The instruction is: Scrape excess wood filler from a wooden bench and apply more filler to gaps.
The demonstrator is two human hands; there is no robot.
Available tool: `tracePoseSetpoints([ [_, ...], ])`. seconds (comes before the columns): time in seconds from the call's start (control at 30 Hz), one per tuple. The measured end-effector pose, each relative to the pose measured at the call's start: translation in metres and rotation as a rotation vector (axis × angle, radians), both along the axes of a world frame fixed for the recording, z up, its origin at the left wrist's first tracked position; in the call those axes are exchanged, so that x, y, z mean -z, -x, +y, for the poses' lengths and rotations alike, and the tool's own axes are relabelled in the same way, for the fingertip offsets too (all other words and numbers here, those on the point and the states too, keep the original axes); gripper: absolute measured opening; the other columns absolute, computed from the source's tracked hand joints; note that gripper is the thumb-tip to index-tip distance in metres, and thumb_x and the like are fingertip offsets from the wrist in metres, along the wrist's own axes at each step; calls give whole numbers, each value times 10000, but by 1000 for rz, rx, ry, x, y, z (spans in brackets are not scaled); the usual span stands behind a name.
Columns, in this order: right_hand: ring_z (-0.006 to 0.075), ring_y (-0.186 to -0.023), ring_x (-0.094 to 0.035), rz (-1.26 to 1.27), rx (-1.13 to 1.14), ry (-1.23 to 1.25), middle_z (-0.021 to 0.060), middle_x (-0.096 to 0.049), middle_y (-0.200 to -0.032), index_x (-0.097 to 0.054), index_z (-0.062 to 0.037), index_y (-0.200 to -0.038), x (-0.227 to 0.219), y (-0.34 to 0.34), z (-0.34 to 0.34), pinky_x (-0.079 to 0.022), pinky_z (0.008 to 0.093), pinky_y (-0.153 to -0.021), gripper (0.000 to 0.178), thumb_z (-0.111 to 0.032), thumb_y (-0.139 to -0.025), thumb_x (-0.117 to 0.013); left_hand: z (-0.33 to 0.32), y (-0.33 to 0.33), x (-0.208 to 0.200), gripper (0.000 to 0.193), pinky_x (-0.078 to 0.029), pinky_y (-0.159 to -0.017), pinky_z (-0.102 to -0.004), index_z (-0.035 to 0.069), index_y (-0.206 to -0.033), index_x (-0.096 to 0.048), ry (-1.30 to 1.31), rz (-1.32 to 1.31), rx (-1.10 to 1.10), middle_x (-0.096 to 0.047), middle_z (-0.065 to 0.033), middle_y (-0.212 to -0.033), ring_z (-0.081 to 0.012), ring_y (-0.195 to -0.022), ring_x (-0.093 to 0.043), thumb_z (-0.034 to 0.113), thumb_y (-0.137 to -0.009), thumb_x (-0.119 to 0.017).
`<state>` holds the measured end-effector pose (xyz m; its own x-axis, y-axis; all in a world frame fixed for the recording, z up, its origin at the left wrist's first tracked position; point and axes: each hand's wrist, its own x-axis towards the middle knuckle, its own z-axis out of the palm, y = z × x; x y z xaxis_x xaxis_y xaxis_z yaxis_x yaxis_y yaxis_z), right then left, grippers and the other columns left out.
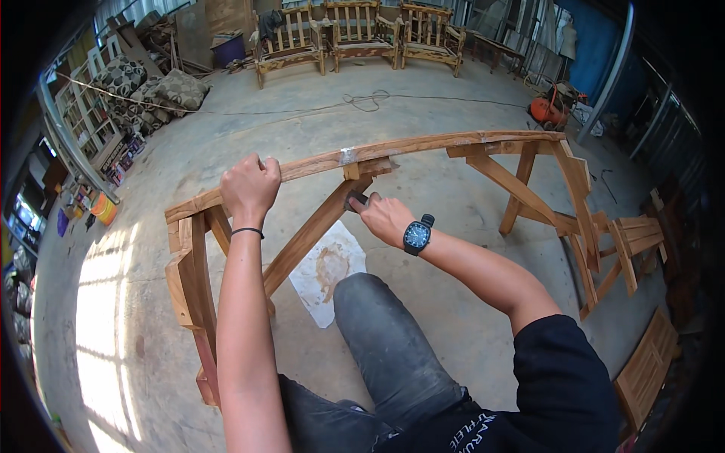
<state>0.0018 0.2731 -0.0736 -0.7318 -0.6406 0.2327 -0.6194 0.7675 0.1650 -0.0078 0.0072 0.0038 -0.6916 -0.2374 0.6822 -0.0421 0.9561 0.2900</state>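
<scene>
A long wooden frame (310,164) with a gently bowed top rail stretches across in front of me. My left hand (249,185) is closed over this rail near its left end. A diagonal wooden brace (313,230) slopes down to the left from beneath the rail's middle. In my right hand (387,219) is a small dark block (355,200), gripped against the upper part of this brace; its exact kind is hard to make out. Whitish patches mark the rail above. My right wrist carries a black watch (417,236).
A stained white sheet (330,272) lies on the concrete floor beside my knee. At the right rest a wooden panel (648,370) and a small slatted wooden piece (640,235). Farther back are an orange compressor (549,111), a cable (366,100), wooden chairs (362,51) and patterned cushions (181,90).
</scene>
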Motion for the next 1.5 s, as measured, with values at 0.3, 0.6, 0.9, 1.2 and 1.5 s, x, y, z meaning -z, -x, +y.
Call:
tracePoseSetpoints([
  [0.3,353,-766,-700,-38,90,-34,208,-662,-828,-562,-34,-1291,-11,-1,20,-574,440,-617,407,-54,-886,-536,1,-2,1,368,-543,-693,-488,34,-719,-694,-15,-11,12,-690,-223,-762,-421,-712,-673,337,-847,-529],
  [0.6,461,-852,-648,-370,203,327,298,-606,-957,-476,-24,-1416,44,-68,78,-544,518,-747,500,-115,-929,-542,3,0,1,354,-545,-683,-493,50,-717,-699,2,4,-34,-693,-213,-761,-417,-719,-679,333,-838,-525],
  [0.9,432,-880,-619,-250,250,661,248,-550,-1038,-466,-47,-1451,54,-47,15,-518,509,-771,529,-121,-937,-565,4,8,4,378,-544,-696,-489,53,-730,-697,34,-17,-62,-691,-214,-770,-417,-731,-678,349,-857,-499],
  [1.2,457,-802,-636,-191,260,637,249,-561,-1059,-470,-73,-1445,54,-44,-5,-537,521,-713,534,-99,-923,-580,4,5,3,382,-541,-693,-482,49,-725,-685,33,-22,-70,-687,-213,-765,-412,-737,-676,354,-860,-498],
  [1.5,460,-791,-641,-213,353,612,264,-560,-1033,-481,-28,-1416,47,-41,-25,-541,528,-694,517,-143,-924,-593,4,6,4,383,-541,-679,-482,45,-721,-684,52,-5,-72,-683,-211,-749,-414,-712,-674,356,-858,-507],
])
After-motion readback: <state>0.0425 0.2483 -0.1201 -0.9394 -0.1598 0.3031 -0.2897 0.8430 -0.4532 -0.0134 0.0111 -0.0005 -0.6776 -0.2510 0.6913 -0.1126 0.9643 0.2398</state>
